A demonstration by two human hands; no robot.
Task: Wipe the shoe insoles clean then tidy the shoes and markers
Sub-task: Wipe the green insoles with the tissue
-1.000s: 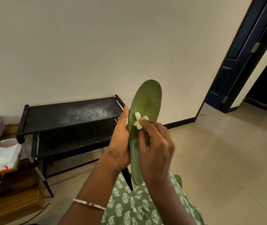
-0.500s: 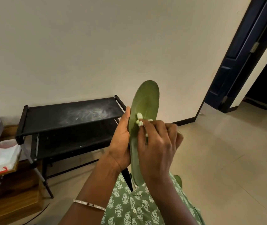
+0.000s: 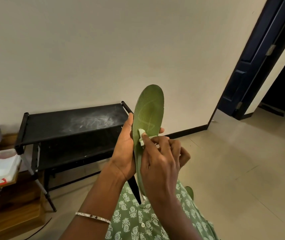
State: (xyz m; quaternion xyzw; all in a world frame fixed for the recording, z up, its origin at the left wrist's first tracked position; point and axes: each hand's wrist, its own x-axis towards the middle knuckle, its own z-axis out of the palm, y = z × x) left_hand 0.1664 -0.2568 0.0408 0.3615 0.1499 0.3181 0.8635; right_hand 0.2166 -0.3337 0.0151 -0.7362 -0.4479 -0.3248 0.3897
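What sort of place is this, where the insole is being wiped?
Likely a home hallway or entry area: a black shoe rack stands against the wall, a dark door stands open nearby, and the floor is tiled.

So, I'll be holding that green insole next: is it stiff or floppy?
Probably fairly stiff: the insole stands upright above the left hand without drooping. Likely light: it looks thin, held one-handed. May flex under the wipe.

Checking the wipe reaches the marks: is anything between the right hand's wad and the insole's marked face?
Nothing visible. The right hand pinches the white wad straight against the green insole, just below the faint scribble. The left hand grips the insole by its edges only, clear of that face.
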